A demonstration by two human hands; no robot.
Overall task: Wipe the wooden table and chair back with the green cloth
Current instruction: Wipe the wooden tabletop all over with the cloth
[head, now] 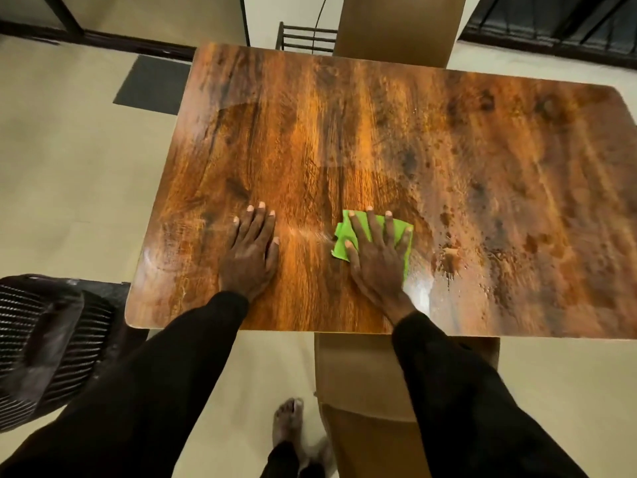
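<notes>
Sleeves (172, 374) end in 2 flat hands: left hand (251, 253) braces the wooden table (344, 115), right hand (377, 260) presses the green cloth (343, 241); overlapping strokes rightward should clear smears (448, 260).

The bench (310, 132) is a rectangular top with rounded corners, glossy, in a reddish-brown wood grain that runs away from me. Its right half is mottled with dark specks and pale wet-looking streaks; the left half looks smoother and carries a dull sheen. The cloth (341, 243) is small, bright green and rumpled, lying flat on the bench close to the near edge, a little right of the middle, with the right grip (377, 257) pressed spread-fingered on top so only its edges show. The chair (44, 339) is dark and ribbed, smeared grey, just beside the bench's near-left corner.
</notes>
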